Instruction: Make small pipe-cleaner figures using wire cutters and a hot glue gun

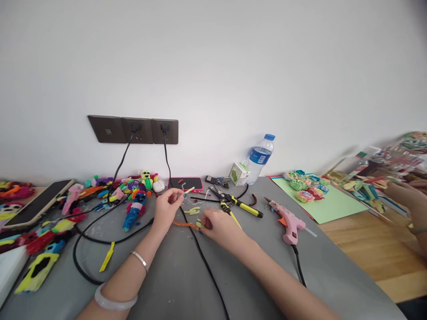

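Observation:
My left hand, wearing a silver bangle and a pale bracelet, pinches a short pale-yellow pipe cleaner piece between thumb and fingertips. Lower and to the right, my right hand has its fingers curled together, with a small yellow-green pipe cleaner piece showing at the fingertips. An orange pipe cleaner lies on the grey table just left of those fingers. Between the hands rests a bent yellow-green pipe cleaner. Yellow-and-black pliers lie beyond my right hand, partly over a second yellow-handled tool.
A pink glue gun lies to the right. Behind stand a water bottle and a small box. Pipe cleaner figures crowd the left among black cables. Another person's blurred hand is at far right, past green paper.

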### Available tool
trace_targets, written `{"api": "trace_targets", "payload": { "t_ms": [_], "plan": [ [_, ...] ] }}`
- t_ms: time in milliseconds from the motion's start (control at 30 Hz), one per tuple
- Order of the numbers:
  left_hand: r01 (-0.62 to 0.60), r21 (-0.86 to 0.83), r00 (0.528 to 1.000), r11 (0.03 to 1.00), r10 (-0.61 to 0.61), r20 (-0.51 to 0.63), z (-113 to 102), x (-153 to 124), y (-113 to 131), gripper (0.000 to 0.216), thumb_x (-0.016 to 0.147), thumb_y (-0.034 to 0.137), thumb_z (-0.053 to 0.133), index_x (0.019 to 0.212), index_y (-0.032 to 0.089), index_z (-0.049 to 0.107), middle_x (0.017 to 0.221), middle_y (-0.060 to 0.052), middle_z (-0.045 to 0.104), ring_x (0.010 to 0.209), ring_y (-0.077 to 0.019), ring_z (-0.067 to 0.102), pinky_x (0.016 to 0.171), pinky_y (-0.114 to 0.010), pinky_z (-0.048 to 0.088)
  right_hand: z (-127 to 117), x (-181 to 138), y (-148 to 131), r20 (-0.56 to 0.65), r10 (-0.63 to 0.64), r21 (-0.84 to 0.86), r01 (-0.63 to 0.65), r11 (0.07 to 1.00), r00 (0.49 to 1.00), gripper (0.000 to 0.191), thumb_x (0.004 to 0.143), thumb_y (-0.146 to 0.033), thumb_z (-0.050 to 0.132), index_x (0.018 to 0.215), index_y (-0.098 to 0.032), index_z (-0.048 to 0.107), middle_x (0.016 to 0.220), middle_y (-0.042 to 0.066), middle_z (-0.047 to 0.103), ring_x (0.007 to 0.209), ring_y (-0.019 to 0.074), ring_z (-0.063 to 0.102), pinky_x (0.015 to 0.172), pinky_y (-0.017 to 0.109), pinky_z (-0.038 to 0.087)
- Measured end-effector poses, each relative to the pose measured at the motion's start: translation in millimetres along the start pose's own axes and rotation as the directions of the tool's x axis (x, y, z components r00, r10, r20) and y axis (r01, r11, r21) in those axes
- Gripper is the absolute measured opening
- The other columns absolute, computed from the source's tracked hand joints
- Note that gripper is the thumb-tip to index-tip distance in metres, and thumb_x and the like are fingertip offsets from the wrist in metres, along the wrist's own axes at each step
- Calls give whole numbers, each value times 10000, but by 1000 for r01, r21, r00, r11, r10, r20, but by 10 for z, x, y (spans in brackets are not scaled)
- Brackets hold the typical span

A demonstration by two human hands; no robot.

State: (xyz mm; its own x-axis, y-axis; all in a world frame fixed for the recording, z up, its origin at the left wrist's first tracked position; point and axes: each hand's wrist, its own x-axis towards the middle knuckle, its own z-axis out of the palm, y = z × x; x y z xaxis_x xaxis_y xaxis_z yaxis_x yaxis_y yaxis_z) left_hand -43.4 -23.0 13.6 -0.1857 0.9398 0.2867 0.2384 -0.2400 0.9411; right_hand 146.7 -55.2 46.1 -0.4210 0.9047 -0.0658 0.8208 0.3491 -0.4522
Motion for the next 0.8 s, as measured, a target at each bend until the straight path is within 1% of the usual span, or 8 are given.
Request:
{"api": "trace_targets", "payload": {
  "t_ms": [100, 200, 367, 467, 533, 633, 733, 800],
  "plan": [
    [14, -10, 1000, 1000, -14, 1, 11, 0, 11, 167, 737, 320, 626, 777, 160, 657, 588, 50, 356, 561, -114, 364, 538, -231, 291, -7, 18, -5, 33, 1, -35, 0, 999, 999, 152, 747, -59, 569, 781, -186, 646, 824, 42, 688, 762, 165, 606, 608, 227, 322],
    [22, -10, 1000, 1000, -22, 8, 16, -3, 18, 166, 738, 316, 620, 781, 161, 658, 592, 49, 356, 567, -116, 367, 539, -230, 293, -125, 22, -16, 59, 35, -47, -33, 998, 998, 231, 729, -15, 523, 784, -178, 676, 798, 50, 699, 751, 168, 619, 612, 232, 341],
    [16, 10, 998, 1000, -17, 53, 17, -7, -16, 158, 756, 317, 610, 770, 164, 646, 593, 51, 336, 568, -115, 350, 545, -231, 285, -509, -17, 41, 143, 66, 147, -87, 985, 987, 260, 738, -71, 544, 916, -174, 702, 785, 33, 712, 688, 155, 628, 595, 228, 405],
    [11, 30, 994, 999, -14, 107, 31, -8, -36, 149, 754, 307, 613, 766, 163, 647, 597, 50, 338, 573, -114, 343, 554, -235, 281, -797, -42, 87, 217, 44, 199, -88, 976, 975, 160, 720, -104, 565, 783, -184, 689, 778, 21, 710, 692, 153, 627, 589, 225, 419],
    [12, 37, 990, 999, -17, 139, 41, -8, -36, 140, 749, 299, 614, 766, 165, 649, 599, 49, 340, 574, -115, 344, 557, -236, 283, -965, -24, 109, 193, 23, 213, -65, 975, 981, 114, 709, -124, 579, 743, -188, 667, 780, 16, 705, 701, 153, 620, 590, 224, 421],
    [24, 36, 984, 999, -29, 174, 46, -11, -30, 138, 743, 302, 619, 767, 169, 648, 604, 48, 341, 579, -117, 350, 564, -237, 292, -1122, 77, 132, 141, 53, 239, -86, 967, 989, 87, 704, -159, 602, 760, -190, 662, 790, 13, 703, 719, 159, 617, 592, 225, 427],
    [39, 24, 975, 999, -44, 218, 41, -14, -32, 155, 752, 320, 617, 781, 170, 646, 606, 50, 330, 576, -116, 344, 564, -235, 293, -1136, 236, 141, 96, 74, 255, -96, 962, 993, 82, 715, -181, 605, 767, -178, 668, 758, 10, 689, 709, 155, 598, 605, 228, 424],
    [40, 25, 969, 999, -45, 244, 40, -17, -35, 165, 762, 328, 611, 787, 169, 644, 608, 50, 332, 574, -115, 345, 563, -234, 293, -1082, 342, 138, 77, 27, 275, -47, 960, 997, 100, 738, -211, 591, 770, -167, 676, 710, 4, 659, 668, 144, 561, 585, 231, 400]
  ]
}}
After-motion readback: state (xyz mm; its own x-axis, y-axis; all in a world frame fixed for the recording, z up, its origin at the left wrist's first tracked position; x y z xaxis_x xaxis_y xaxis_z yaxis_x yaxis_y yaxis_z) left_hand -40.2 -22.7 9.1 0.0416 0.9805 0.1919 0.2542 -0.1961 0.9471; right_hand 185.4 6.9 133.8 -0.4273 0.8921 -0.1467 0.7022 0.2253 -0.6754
